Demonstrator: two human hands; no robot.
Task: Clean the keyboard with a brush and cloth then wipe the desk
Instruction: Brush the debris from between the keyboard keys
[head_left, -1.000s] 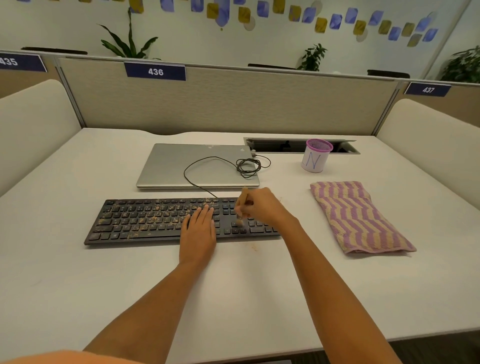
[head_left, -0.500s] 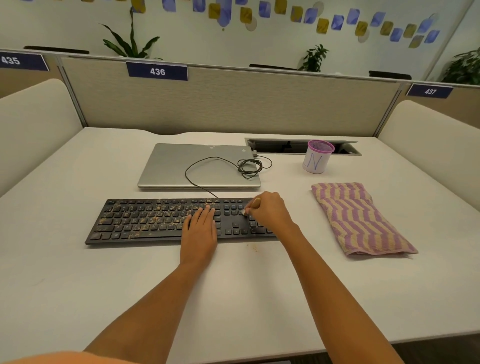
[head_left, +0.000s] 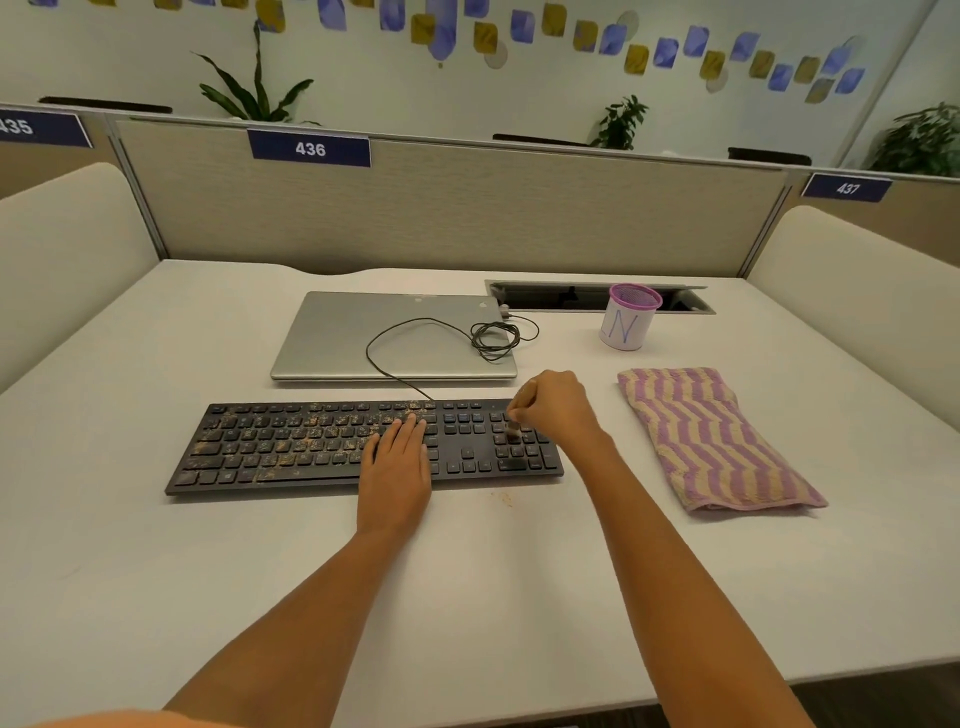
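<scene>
Desk (head_left: 467, 597) holds laptop (head_left: 363, 338), cable (head_left: 493, 340), cup (head_left: 626, 322), cloth (head_left: 711, 441) near keyboard (head_left: 291, 447) and brush (head_left: 515, 427).

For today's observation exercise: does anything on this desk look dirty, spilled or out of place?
Yes. Brown crumbs litter the left and middle keys of the keyboard; keys by the brush look clean. A few specks lie spilled on the desk in front.

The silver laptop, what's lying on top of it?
A thin black cable loops across the lid of the closed laptop, coiled near its right edge. The shut lid hides its screen.
</scene>
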